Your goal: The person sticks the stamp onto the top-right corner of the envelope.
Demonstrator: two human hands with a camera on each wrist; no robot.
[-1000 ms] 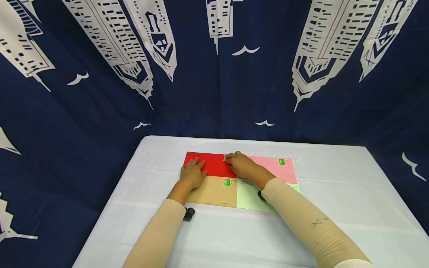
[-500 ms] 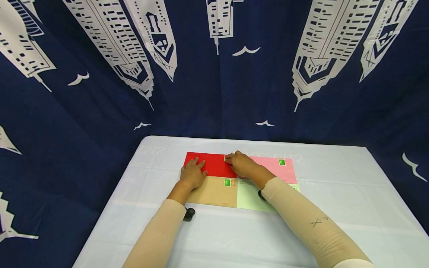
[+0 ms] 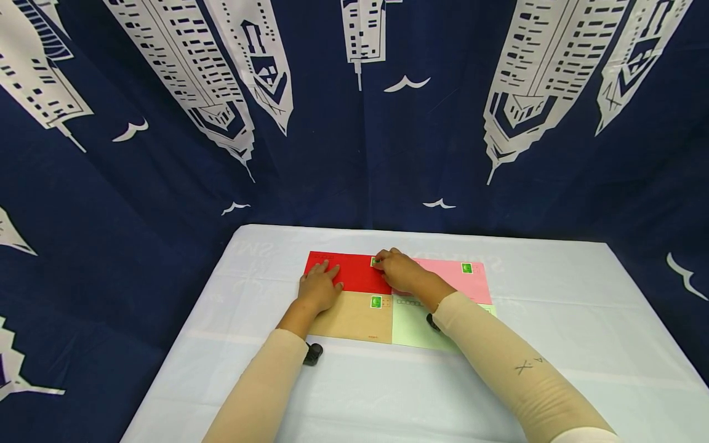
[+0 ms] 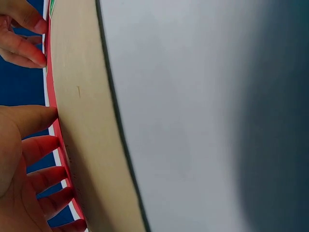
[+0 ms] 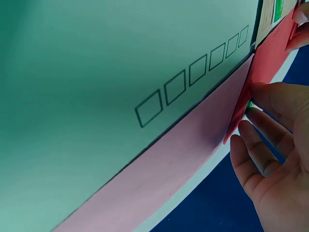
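A red envelope (image 3: 357, 275) lies at the back left of a two-by-two block of envelopes. My left hand (image 3: 319, 288) rests on its left part, fingers spread. At the red envelope's upper right corner, my right hand (image 3: 403, 272) pinches a small green stamp (image 3: 374, 262) between thumb and index finger, close on the paper. In the right wrist view a bit of the green stamp (image 5: 249, 106) shows between those fingertips; the other fingers of the right hand (image 5: 285, 150) are loosely bent. The left wrist view shows the left hand's fingertips (image 4: 59, 141) along the red envelope.
A tan envelope (image 3: 349, 317) with a green stamp lies in front of the red one. A pink envelope (image 3: 451, 277), also stamped, lies behind a pale green envelope (image 3: 412, 329), partly under my right forearm. All lie on a white-covered table (image 3: 554, 307) before a dark blue curtain (image 3: 332, 166).
My right hand has shifted very slightly right at the corner of the red envelope, so more of the stamp shows. The left hand stays in place.
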